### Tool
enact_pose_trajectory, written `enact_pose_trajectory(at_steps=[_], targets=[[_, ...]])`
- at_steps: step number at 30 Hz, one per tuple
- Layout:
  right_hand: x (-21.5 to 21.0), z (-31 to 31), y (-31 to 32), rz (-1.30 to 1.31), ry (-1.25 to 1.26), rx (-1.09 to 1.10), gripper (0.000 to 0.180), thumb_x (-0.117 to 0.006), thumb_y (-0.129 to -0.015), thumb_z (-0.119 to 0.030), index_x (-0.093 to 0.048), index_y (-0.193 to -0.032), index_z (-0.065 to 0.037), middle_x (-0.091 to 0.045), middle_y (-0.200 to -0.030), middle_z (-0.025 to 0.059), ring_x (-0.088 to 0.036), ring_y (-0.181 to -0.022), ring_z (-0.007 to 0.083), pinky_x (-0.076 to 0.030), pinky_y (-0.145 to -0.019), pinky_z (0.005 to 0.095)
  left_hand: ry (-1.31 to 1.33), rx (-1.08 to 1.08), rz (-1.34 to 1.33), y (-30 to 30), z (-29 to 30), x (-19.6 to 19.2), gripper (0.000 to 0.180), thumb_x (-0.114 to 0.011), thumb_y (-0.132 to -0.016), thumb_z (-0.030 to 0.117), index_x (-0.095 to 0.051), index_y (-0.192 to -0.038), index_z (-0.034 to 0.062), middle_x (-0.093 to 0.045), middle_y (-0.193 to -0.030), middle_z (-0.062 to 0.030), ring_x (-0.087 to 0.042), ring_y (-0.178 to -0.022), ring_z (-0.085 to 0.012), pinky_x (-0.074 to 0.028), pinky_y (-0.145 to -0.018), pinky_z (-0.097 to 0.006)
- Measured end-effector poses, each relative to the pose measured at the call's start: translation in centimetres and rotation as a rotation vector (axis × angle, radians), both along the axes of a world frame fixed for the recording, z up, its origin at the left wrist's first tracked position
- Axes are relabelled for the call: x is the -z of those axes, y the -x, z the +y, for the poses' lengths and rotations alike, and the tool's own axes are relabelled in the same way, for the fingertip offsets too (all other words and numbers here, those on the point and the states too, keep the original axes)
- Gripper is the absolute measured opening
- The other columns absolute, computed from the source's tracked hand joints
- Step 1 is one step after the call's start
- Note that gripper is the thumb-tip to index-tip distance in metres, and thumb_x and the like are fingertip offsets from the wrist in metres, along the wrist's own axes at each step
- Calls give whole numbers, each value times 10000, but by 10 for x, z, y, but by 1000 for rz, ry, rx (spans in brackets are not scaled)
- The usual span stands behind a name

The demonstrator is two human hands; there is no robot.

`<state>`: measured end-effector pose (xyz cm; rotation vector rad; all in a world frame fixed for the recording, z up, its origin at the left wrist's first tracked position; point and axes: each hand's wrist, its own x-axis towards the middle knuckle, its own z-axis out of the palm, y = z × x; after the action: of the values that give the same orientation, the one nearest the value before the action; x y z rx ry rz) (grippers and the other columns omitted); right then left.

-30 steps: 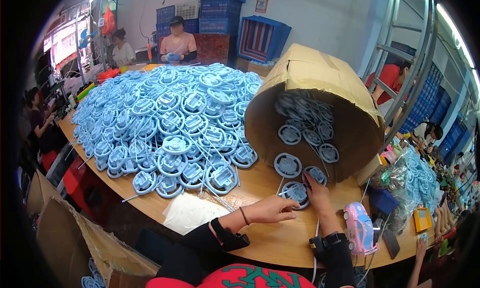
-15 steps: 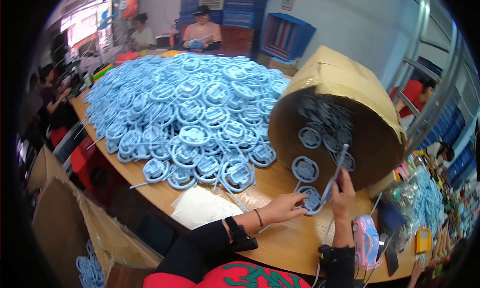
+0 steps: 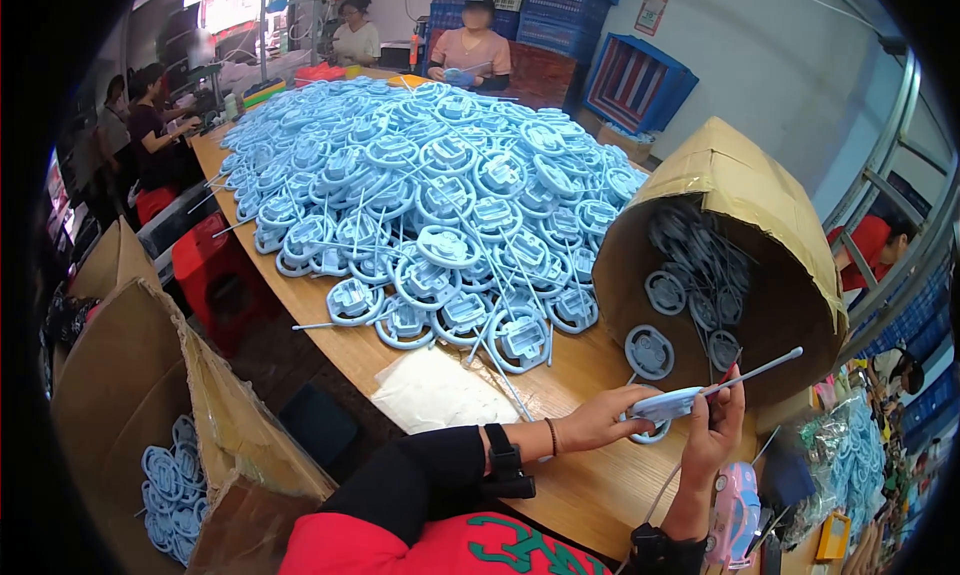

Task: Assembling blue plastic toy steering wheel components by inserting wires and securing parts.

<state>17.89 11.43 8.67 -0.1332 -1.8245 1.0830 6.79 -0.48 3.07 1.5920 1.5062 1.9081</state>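
Observation:
In front of me my left hand (image 3: 598, 425) grips the rim of a light-blue plastic wheel-shaped part (image 3: 668, 405), which I see nearly edge-on. Its long thin rod points to the upper right. My right hand (image 3: 715, 430) is closed around a small red-handled tool (image 3: 729, 376), its fingers against the part near the base of the rod. The tool's tip is too small to make out. Under the held part, another blue ring partly shows on the table. Beside it, a similar wheel part (image 3: 649, 352) lies at the mouth of a tipped cardboard box (image 3: 790, 190).
A large heap of blue wheel parts (image 3: 440, 200) covers the wooden table (image 3: 330, 355). Nearby lie a white sheet (image 3: 440, 390) and a pink-and-blue toy car (image 3: 735, 510). At lower left stands an open carton (image 3: 110, 375) with more parts. Co-workers sit beyond the table.
The wheel part has swung from upright in my right hand to nearly level, with its rod to the right. My left hand has left the ring on the table and taken its rim.

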Motion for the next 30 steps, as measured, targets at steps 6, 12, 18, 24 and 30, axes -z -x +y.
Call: enact_pose_trajectory(at_steps=[6, 12, 18, 24, 30], targets=[[9, 13, -6, -73, 46, 22, 506, -569, -837, 33, -425, -1319, -25, -528, -920, -4, -506, -793, 58, -423, -721, 193, 53, 162, -373, -3, 0, 5, 330, -525, -924, 220, -525, -1172, 2, -605, -948, -44, -551, -833, -84, -472, -721, -243], [23, 20, -21, -322, -113, 60, 360, -551, -855, 3, -554, -1213, -32, -592, -909, 39, -544, -781, 85, -437, -696, 216, -14, 44, -620, 26, 0, 9, 277, -525, -928, 212, -560, -1126, 22, -599, -936, 4, -538, -829, -53, -460, -724, -217], [32, 5, -20, -391, -380, -23, 371, -601, -804, 1, -594, -1165, -85, -617, -821, 95, -594, -656, 220, -471, -585, 278, 70, -109, -586, 56, 0, 10, 229, -558, -911, 201, -607, -1052, 27, -598, -852, 44, -518, -742, -23, -418, -651, -172], [43, 10, -15, -507, -498, 11, 364, -613, -790, -82, -609, -1135, -197, -602, -797, 36, -595, -662, 252, -470, -533, 352, 166, -68, -655, 46, 1, 7, 245, -580, -893, 167, -579, -1082, 11, -614, -907, 1, -555, -766, -56, -453, -682, -196], [53, 12, -20, -522, -581, 21, 404, -605, -753, -65, -604, -1131, -205, -585, -783, 31, -595, -644, 245, -474, -516, 353, 270, -12, -682, 36, 7, 17, 261, -569, -899, 175, -561, -1092, -1, -619, -921, -33, -586, -786, -90, -494, -664, -228]])
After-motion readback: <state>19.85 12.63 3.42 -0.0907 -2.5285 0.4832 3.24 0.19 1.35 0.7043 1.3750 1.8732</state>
